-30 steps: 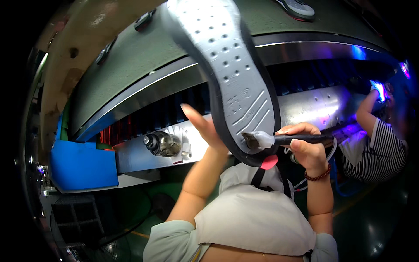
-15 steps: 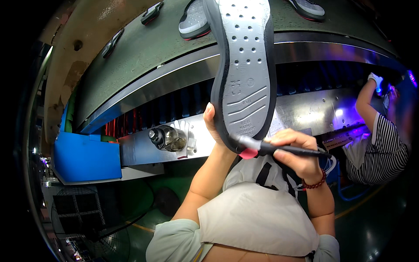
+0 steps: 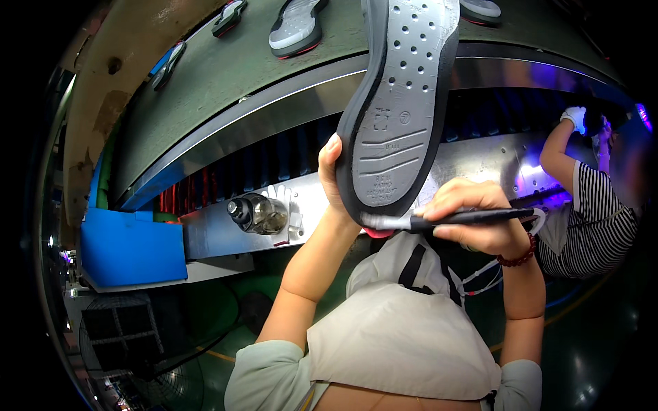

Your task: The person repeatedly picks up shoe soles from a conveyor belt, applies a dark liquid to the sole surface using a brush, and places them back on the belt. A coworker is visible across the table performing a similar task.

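A grey shoe sole (image 3: 397, 137) with a black rim stands almost upright before me, its face with holes and grooves turned toward me. My left hand (image 3: 331, 175) is closed on the sole's lower left edge, the thumb showing beside it. A brush (image 3: 473, 216) with a black handle and pale bristles lies level in the closed fingers of my right hand (image 3: 480, 212). Its bristles touch the lower end of the sole at the black rim. Below them a bit of pink (image 3: 378, 233) shows at the sole's underside.
Beyond the metal ledge, a green conveyor belt (image 3: 205, 96) carries several more soles, one a grey sole (image 3: 297, 27). A bottle with a black cap (image 3: 257, 213) stands on the ledge at left, near a blue box (image 3: 133, 250). At right works a person in a striped top (image 3: 603, 226).
The sole has shifted right and tilted slightly. My right hand has moved a little right, and the bristles now lie farther left along the sole's lower rim.
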Action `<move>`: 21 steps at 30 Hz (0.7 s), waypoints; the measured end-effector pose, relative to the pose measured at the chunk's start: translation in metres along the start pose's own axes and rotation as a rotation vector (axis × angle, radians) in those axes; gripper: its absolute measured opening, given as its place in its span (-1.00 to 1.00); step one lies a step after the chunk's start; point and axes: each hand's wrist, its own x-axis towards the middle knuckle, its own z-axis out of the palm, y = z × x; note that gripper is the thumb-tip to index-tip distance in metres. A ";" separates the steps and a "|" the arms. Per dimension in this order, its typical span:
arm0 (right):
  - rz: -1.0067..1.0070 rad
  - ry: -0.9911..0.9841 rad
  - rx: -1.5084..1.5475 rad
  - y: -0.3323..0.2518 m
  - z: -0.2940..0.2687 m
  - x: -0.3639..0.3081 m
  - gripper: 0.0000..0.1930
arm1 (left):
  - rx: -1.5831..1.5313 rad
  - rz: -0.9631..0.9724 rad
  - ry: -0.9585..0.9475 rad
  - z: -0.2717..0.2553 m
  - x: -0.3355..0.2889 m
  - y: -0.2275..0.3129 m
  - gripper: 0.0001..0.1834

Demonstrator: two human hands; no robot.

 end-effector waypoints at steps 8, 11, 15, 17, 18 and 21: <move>0.082 -0.018 0.050 -0.003 0.011 0.001 -0.82 | -0.134 -0.133 -0.076 0.009 0.008 0.014 -0.48; 0.122 -0.123 0.233 -0.008 0.004 0.000 -0.80 | -0.109 -0.189 -0.044 0.002 0.014 0.015 -0.50; 0.068 -0.068 0.000 -0.008 -0.012 0.018 -0.81 | -0.070 -0.466 0.075 0.022 0.018 0.018 -0.50; 0.056 -0.266 -0.071 -0.007 -0.019 0.023 -0.82 | 0.016 -0.650 0.195 0.028 0.018 0.018 -0.50; 0.064 -0.355 -0.098 -0.008 -0.022 0.023 -0.82 | 0.089 -0.677 0.192 0.024 0.018 0.018 -0.51; 0.024 -0.343 -0.107 -0.006 -0.030 0.026 -0.84 | 0.144 -0.844 0.320 0.028 0.016 0.019 -0.51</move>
